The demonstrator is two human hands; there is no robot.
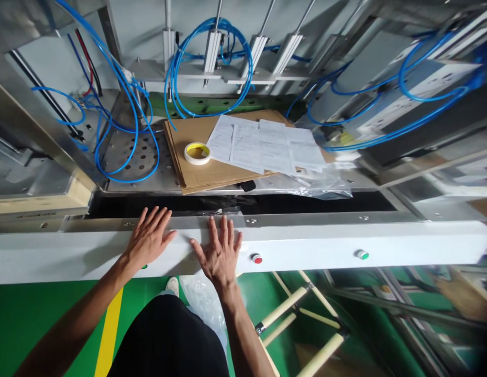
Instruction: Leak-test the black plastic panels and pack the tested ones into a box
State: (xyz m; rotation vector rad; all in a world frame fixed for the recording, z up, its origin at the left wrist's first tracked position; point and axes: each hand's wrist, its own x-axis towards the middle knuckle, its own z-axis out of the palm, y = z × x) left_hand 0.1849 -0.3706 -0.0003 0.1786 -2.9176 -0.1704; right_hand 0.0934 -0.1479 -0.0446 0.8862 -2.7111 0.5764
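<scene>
Ledge (306, 246), one, beneath two hands (220, 257)

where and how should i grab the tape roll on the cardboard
Best pinch the near wall of the tape roll, reaching from the front and above, one finger inside the hole: it lies flat, hole up, on the cardboard, with papers crowding its right side.

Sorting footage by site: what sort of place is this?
Most likely a factory or machine workshop: coiled blue tubing, a red push button on the white beam, and a yellow line across the green floor.
</scene>
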